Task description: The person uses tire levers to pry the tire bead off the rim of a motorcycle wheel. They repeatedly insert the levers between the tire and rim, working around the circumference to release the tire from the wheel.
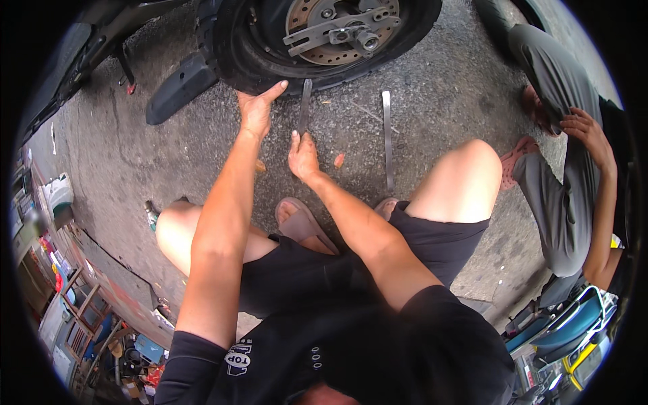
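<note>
A black motorcycle tyre (250,75) on its wheel lies at the top of the view, with a drilled brake disc (297,34) and a metal bracket at its hub. My left hand (255,113) grips the tyre's near edge; the thumb lies along the sidewall and the fingers are mostly hidden under the rubber. In my right hand (304,158) is a flat metal tyre lever (306,108), its far tip against the tyre's edge. A second tyre lever (387,138) rests on the ground to the right, apart from the wheel.
A black mudguard (181,88) extends left of the tyre. At the right a person in grey trousers (560,74) sits close by, one hand (586,135) near the knee. Tools and clutter (142,347) fill the lower left; a blue and yellow vehicle (563,331) stands lower right.
</note>
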Demonstrator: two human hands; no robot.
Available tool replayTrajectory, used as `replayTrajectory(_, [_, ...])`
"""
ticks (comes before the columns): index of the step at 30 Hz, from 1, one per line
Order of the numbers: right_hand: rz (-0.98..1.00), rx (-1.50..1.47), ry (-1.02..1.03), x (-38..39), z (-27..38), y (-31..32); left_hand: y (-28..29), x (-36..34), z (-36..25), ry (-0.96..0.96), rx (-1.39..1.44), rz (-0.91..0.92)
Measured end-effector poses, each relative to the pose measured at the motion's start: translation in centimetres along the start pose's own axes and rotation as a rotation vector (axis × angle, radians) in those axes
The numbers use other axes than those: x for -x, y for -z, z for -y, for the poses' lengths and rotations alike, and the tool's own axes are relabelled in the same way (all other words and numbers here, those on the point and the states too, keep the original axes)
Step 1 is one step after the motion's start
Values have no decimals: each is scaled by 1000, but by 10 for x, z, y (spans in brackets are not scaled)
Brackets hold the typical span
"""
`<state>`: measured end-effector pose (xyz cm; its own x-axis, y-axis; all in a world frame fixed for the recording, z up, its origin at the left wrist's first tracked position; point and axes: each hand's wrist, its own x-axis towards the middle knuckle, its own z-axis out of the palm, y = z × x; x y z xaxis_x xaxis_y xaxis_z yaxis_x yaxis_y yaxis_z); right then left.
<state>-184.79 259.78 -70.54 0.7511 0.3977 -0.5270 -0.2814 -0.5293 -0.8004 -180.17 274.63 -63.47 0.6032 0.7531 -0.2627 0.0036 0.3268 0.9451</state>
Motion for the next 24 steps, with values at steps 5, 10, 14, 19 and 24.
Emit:
replayTrajectory(5, [-39, 31, 19, -2, 2, -14, -3, -1, 8, 113, 51, 4])
replayTrajectory(10, [-67, 25, 10, -2, 14, -22, -10, -5, 19, 45, 74, -106])
replayTrajectory(14, [-103, -42, 55, -4, 20, -31, -16, -7, 24, 25, 49, -209])
replayTrajectory(19, [-134, -11, 131, -13, 17, -27, -17, -8, 22, 46, 16, -236])
replayTrajectory(24, [-89, 29, 0, -3, 30, -5, -28, -1, 11, 7, 18, -270])
